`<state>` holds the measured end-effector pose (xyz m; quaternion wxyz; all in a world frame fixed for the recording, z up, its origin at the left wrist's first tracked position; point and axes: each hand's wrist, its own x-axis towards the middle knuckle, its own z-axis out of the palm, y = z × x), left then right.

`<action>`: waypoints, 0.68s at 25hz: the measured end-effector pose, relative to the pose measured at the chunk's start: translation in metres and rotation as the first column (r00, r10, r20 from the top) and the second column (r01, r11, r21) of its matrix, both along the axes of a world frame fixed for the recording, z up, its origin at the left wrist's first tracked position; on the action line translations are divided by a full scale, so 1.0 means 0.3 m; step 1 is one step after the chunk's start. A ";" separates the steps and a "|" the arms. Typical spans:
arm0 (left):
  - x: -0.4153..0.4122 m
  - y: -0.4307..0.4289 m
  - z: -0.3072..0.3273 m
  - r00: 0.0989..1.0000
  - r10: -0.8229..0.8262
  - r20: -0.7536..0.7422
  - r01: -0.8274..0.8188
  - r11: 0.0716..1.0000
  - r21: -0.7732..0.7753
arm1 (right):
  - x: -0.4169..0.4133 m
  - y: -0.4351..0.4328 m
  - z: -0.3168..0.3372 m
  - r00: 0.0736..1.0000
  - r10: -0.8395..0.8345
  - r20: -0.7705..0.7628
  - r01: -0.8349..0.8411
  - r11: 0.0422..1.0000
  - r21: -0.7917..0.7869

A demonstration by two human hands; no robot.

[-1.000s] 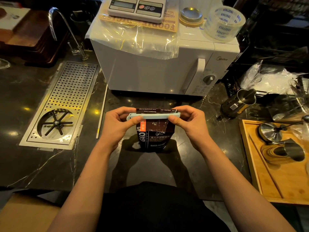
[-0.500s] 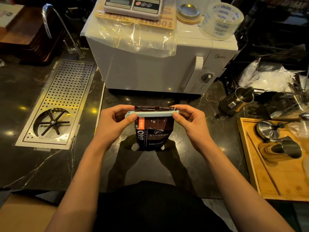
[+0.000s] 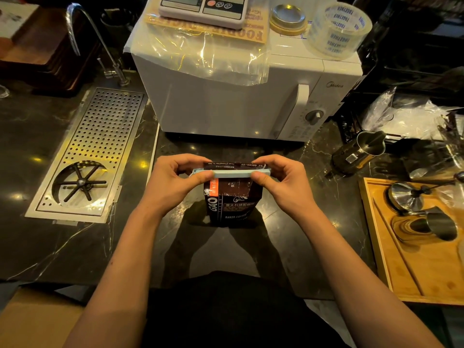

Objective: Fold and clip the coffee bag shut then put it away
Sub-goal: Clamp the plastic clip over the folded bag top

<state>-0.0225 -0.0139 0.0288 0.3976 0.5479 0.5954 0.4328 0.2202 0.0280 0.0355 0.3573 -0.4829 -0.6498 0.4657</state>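
Dim, warm overhead light. Small yellow glints dot the glossy dark counter (image 3: 75,247); arm shadows fall below the fingers (image 3: 200,175). Wide-angle bending curves the edges, and far corners sink into murk.

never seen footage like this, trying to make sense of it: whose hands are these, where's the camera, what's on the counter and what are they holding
No machine here: the camera sits on a person's head, looking down at their own bare hands. The left hand and right hand pinch the two ends of a pale blue sealing clip laid across the folded top of a dark coffee bag, which stands on the black marble counter. Behind stands a white microwave with a kitchen scale and tape roll on top. Left is a perforated drain tray; right, a wooden tray.
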 end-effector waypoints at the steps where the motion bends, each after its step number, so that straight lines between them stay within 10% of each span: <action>1: 0.001 0.003 0.003 1.000 -0.005 -0.027 0.005 1.000 -0.004 | 0.004 0.000 0.003 1.000 0.011 0.009 -0.011 1.000 -0.009; 17: 0.095 0.054 0.092 0.932 -0.035 -0.360 0.100 0.982 0.161 | -0.090 0.034 0.077 0.925 0.092 0.368 -0.193 0.949 0.249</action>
